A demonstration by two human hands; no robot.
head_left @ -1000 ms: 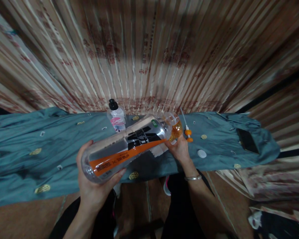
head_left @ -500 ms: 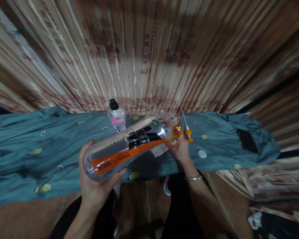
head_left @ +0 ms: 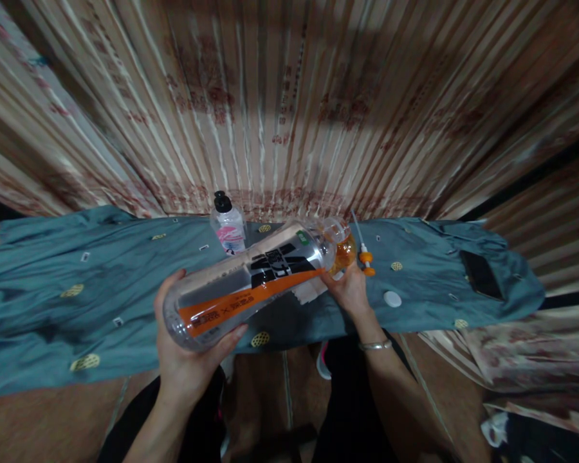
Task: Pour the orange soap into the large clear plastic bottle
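A large clear plastic bottle (head_left: 265,273) with an orange and black label is tilted, its neck toward the right. My left hand (head_left: 183,363) is wrapped round its base. My right hand (head_left: 351,289) grips a small clear bottle (head_left: 343,254) with amber liquid in it, held at the large bottle's mouth. The two necks overlap in view; I cannot tell whether they touch. An orange-and-white pump top (head_left: 365,257) with a thin tube lies just right of the small bottle. Below the large bottle's neck shows a piece of white tissue (head_left: 311,289).
A clear bottle with a black cap and pink label (head_left: 230,231) stands behind the large bottle. A white round lid (head_left: 392,299) and a black phone (head_left: 481,274) lie on the green cloth (head_left: 139,276) to the right. A patterned curtain (head_left: 280,96) hangs right behind the table.
Both hands and bottles hold nearly the same pose. The whole view has shifted very slightly.
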